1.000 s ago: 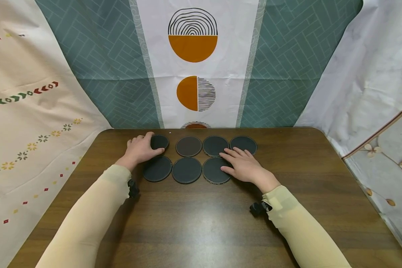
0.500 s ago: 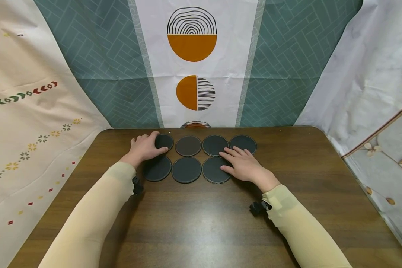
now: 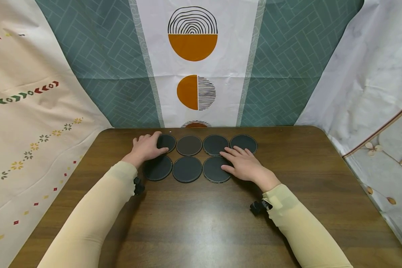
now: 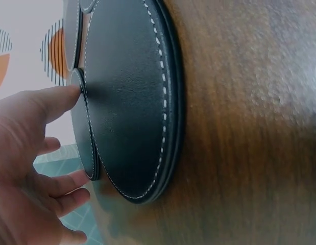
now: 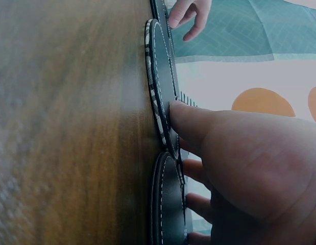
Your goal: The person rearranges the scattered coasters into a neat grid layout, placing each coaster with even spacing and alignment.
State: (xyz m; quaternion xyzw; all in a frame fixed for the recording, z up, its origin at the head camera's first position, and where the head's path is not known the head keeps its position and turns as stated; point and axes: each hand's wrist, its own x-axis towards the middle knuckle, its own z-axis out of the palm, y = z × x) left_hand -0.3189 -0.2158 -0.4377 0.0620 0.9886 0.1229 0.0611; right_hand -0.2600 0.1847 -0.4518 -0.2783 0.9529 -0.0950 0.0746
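Observation:
Round black leather coasters with pale stitching lie in two rows on the wooden table. My left hand [image 3: 144, 149] holds the back-left coaster [image 3: 166, 143], its thumb at the near edge and other fingers around the left side. Just in front of it is the front-left coaster [image 3: 158, 168]. My right hand [image 3: 244, 163] rests with spread fingers over the right end of both rows. Its thumb touches a front-row coaster [image 5: 164, 87] that has a patterned rim. Another coaster [image 5: 170, 209] shows below that in the right wrist view; in the head view the hand mostly covers it.
The brown table [image 3: 194, 219] runs back to a teal and white patterned cloth [image 3: 201, 67]. Cream cloth [image 3: 37, 93] hangs on the left and white cloth [image 3: 372, 82] on the right. A small black device [image 3: 256, 207] sits at the right wrist.
My left hand has slid the back-left coaster to the right, up against its neighbour in the back row. The right hand has stayed in place.

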